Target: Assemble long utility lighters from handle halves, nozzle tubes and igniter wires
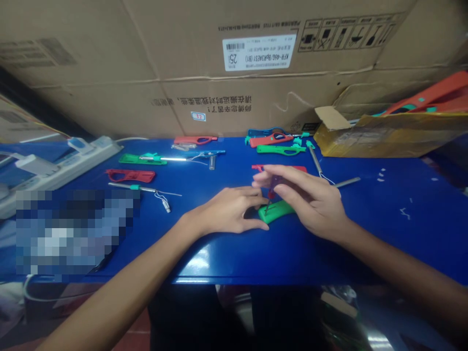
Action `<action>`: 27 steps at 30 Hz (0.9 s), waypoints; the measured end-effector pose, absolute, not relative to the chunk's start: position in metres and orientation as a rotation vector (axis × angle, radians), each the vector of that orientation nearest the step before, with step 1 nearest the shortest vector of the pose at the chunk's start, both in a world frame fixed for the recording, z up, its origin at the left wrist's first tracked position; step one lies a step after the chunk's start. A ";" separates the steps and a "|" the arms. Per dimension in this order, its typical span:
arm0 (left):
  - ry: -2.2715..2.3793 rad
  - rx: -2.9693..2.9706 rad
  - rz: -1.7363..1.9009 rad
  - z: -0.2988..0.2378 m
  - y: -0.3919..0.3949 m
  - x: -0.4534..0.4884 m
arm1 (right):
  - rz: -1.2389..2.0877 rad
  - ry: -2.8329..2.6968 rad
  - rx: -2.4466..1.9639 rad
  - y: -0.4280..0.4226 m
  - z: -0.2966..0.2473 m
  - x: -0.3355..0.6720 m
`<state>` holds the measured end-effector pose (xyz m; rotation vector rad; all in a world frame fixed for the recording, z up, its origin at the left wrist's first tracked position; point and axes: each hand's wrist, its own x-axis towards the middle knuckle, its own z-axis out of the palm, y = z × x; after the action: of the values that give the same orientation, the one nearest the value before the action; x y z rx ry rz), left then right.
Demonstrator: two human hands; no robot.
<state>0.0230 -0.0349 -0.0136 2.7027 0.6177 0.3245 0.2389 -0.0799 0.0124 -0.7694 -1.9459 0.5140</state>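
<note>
A green plastic lighter casing (277,210) lies on the blue table in front of me. My left hand (234,208) grips its left end between thumb and fingers. Above it, my right hand (312,200) is closed around a small screwdriver (271,195) with a purple and red handle. The screwdriver's shaft points down, its tip on the casing near the left end. My right hand hides the casing's far end. Just behind my hands lies a red casing (302,168), partly covered by my fingers.
Red casing halves (132,175), green ones (281,149) and metal lighter tubes (126,186) with wires lie around the table. A cardboard box (395,134) with red parts stands back right. At left are a power strip (66,168) and a blurred-out item (73,231). A large carton (175,58) forms the back.
</note>
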 end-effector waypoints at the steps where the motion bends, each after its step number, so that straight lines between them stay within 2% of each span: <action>1: 0.625 2.704 0.327 -0.013 -0.035 0.023 | 0.531 -1.916 -0.759 -0.080 0.012 0.239; 6: 0.620 2.716 0.318 -0.012 -0.036 0.024 | 0.352 -1.934 -0.733 -0.079 0.014 0.241; 12: 0.636 2.718 0.292 -0.011 -0.036 0.023 | 0.667 -1.759 -0.771 -0.081 0.010 0.233; 18: 0.637 2.706 0.304 -0.012 -0.036 0.023 | 0.388 -1.886 -0.728 -0.080 0.013 0.237; 23: 0.648 2.708 0.309 -0.013 -0.036 0.023 | 0.539 -1.856 -0.770 -0.084 0.017 0.235; 27: 0.631 2.697 0.326 -0.012 -0.036 0.024 | 0.406 -1.814 -0.758 -0.083 0.014 0.235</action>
<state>0.0235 -0.0358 -0.0125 2.6967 0.6312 0.3256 0.2345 -0.0827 0.0140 -0.7579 -1.8144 0.4063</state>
